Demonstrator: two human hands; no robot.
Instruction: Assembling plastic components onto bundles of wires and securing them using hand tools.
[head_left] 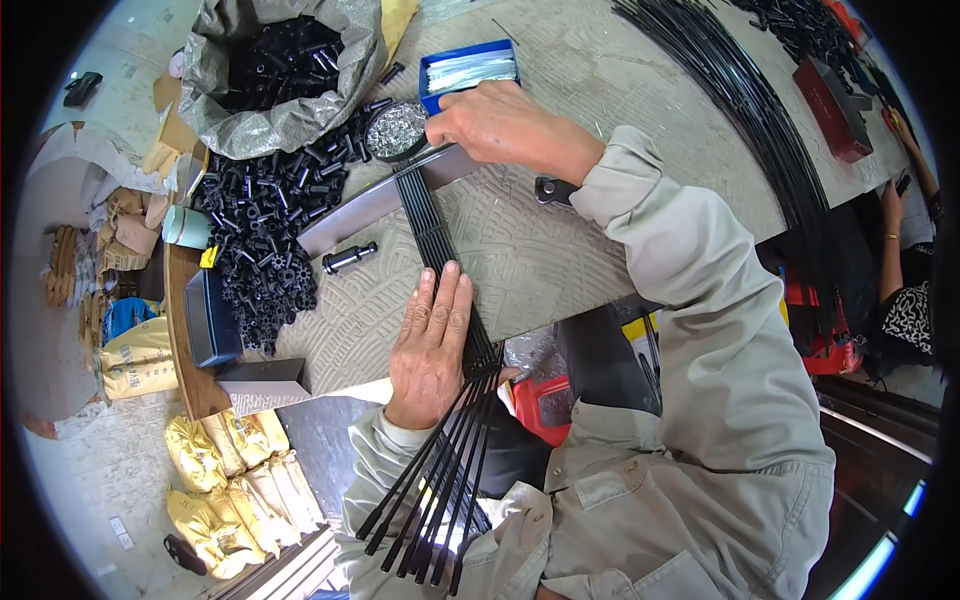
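Pressing my left hand [432, 340] flat on black rods [437, 255], axis six-to-twelve; my right hand [500, 125] pinches something unclear at twelve, nearer their far ends.

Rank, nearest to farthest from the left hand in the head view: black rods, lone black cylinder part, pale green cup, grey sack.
1. Black rods: under the left hand.
2. Lone black cylinder part: just beyond, leftward.
3. Pale green cup: table's left edge.
4. Grey sack: far corner.

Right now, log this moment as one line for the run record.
left hand flat on black rods | right hand at rod tips by metal bar | small bowl of metal bits, blue box beside
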